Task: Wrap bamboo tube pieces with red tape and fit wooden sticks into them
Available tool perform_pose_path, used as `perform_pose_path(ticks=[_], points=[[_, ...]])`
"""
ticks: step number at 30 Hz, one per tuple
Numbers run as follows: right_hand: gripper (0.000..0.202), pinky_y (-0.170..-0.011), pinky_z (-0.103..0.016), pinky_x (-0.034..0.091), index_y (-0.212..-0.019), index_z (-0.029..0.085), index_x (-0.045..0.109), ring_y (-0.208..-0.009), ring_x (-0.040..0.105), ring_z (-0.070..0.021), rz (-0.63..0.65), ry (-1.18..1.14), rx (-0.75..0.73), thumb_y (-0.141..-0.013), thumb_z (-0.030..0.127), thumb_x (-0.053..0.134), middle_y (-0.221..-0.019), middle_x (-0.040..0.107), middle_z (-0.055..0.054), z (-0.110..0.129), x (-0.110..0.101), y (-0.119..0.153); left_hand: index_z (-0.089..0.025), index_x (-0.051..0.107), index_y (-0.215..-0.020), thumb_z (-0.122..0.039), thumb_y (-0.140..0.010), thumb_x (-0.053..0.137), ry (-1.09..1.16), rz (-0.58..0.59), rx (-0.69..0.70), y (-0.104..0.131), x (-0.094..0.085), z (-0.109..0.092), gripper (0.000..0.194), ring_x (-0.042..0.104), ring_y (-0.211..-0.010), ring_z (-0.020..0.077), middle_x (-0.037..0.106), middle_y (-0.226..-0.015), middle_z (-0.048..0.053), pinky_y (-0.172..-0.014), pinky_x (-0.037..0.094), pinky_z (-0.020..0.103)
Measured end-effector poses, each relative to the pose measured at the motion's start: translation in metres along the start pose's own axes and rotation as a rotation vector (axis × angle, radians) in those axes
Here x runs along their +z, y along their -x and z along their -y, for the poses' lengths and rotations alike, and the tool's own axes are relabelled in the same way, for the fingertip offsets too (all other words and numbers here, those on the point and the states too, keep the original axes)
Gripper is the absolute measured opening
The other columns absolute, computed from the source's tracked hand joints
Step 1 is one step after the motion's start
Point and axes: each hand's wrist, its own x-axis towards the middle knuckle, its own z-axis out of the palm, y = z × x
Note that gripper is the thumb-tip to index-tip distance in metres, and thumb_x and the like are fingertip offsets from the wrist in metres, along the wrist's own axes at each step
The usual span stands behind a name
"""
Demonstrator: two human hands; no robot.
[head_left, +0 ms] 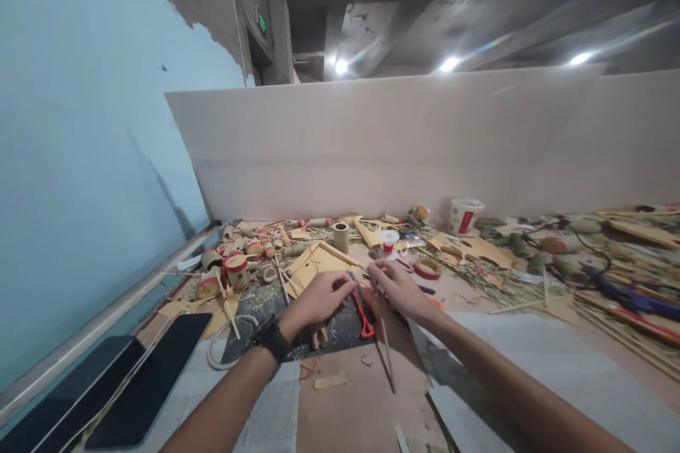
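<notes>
My left hand, with a dark watch on its wrist, is closed in a pinch over a dark cutting mat; what lies between its fingertips is too small to make out. Close by on the right, my right hand has its fingers closed on a thin wooden stick that slants down toward the table's near side. An orange-handled tool lies between the hands, partly hidden. Under my left hand is a small bamboo piece with red thread near it. Beyond the left fingers rests a yellowish wooden panel.
Several red-banded bamboo pieces crowd the left. A thread spool, tape roll and paper cup stand farther back. Straw and scraps spread right, beside a blue glue gun. Two dark flat devices lie left.
</notes>
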Motion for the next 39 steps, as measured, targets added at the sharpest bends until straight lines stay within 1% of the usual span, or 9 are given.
perform_pose_path(ticks=[5,11,17,21,23,26,31,36,39], points=[[0.037,-0.043,-0.021,0.039,-0.080,0.019,0.057,-0.045,0.051,-0.0110,0.050,-0.034,0.007,-0.090,0.054,0.051,-0.058,0.056,0.004,-0.007,-0.001,-0.003,-0.017,0.061,-0.078,-0.047,-0.096,0.045,0.030,-0.007,0.002,0.001,0.001,-0.004,0.039,0.049,-0.065,0.0124,0.060,-0.072,-0.002,-0.063,0.037,0.023],[0.039,-0.040,-0.019,0.038,-0.080,0.019,0.056,-0.046,0.051,-0.0103,0.034,-0.155,0.002,-0.085,0.058,0.057,-0.058,0.052,0.005,0.012,-0.014,-0.003,-0.018,0.065,-0.088,-0.042,-0.095,0.047,0.023,0.017,0.029,0.007,0.006,-0.021,0.030,0.058,-0.077,0.0151,0.067,-0.084,0.000,-0.071,0.042,0.024],[0.042,-0.043,-0.019,0.040,-0.089,0.019,0.058,-0.061,0.063,-0.0136,0.013,-0.276,0.032,-0.085,0.061,0.057,-0.080,0.065,-0.002,0.023,-0.018,-0.005,-0.018,0.062,-0.084,-0.046,-0.099,0.038,0.046,0.027,0.022,0.009,0.011,-0.033,0.040,0.056,-0.075,0.0154,0.066,-0.082,0.001,-0.069,0.042,0.025],[0.044,-0.062,-0.027,0.049,-0.094,0.017,0.069,-0.080,0.067,-0.0194,-0.011,0.116,-0.110,-0.095,0.053,0.043,-0.089,0.071,-0.007,0.018,-0.041,-0.007,-0.017,0.058,-0.071,-0.043,-0.097,0.041,-0.002,-0.077,-0.010,0.007,0.010,-0.028,0.040,0.051,-0.066,0.0139,0.059,-0.069,-0.001,-0.063,0.037,0.025],[0.040,-0.079,-0.032,0.048,-0.080,0.018,0.075,-0.090,0.064,-0.0222,0.034,0.502,-0.216,-0.093,0.047,0.049,-0.092,0.071,-0.009,0.011,-0.054,-0.007,-0.017,0.055,-0.066,-0.043,-0.095,0.042,-0.054,-0.145,-0.048,0.005,0.008,-0.023,0.041,0.048,-0.063,0.0136,0.055,-0.065,-0.002,-0.061,0.034,0.025],[0.027,-0.084,-0.032,0.044,-0.079,0.021,0.079,-0.098,0.062,-0.0239,0.145,0.834,-0.182,-0.086,0.040,0.061,-0.104,0.070,-0.010,0.001,-0.064,-0.005,-0.017,0.057,-0.065,-0.043,-0.094,0.043,-0.096,-0.216,-0.094,0.003,0.006,-0.015,0.041,0.048,-0.063,0.0141,0.053,-0.062,-0.002,-0.060,0.032,0.026],[0.019,-0.075,-0.030,0.042,-0.064,0.019,0.075,-0.099,0.060,-0.0259,0.145,0.923,-0.141,-0.078,0.027,0.065,-0.106,0.069,-0.010,-0.004,-0.053,-0.001,-0.016,0.065,-0.071,-0.044,-0.093,0.041,-0.120,-0.315,-0.141,0.000,0.000,-0.007,0.043,0.051,-0.062,0.0154,0.056,-0.061,-0.001,-0.060,0.033,0.027],[0.017,-0.070,-0.028,0.040,-0.058,0.018,0.071,-0.100,0.060,-0.0272,0.064,0.909,-0.124,-0.072,0.025,0.068,-0.107,0.070,-0.011,0.001,-0.049,-0.001,-0.017,0.069,-0.072,-0.045,-0.090,0.043,-0.109,-0.409,-0.225,-0.005,-0.007,0.007,0.043,0.049,-0.055,0.0158,0.054,-0.055,-0.001,-0.056,0.032,0.027],[0.023,-0.067,-0.028,0.040,-0.065,0.018,0.073,-0.089,0.064,-0.0235,-0.040,0.849,-0.093,-0.080,0.030,0.062,-0.097,0.073,-0.011,0.005,-0.056,-0.004,-0.017,0.071,-0.072,-0.048,-0.086,0.047,0.008,-0.554,-0.266,-0.010,-0.015,0.020,0.041,0.058,-0.064,0.0195,0.064,-0.064,0.003,-0.059,0.038,0.027]])
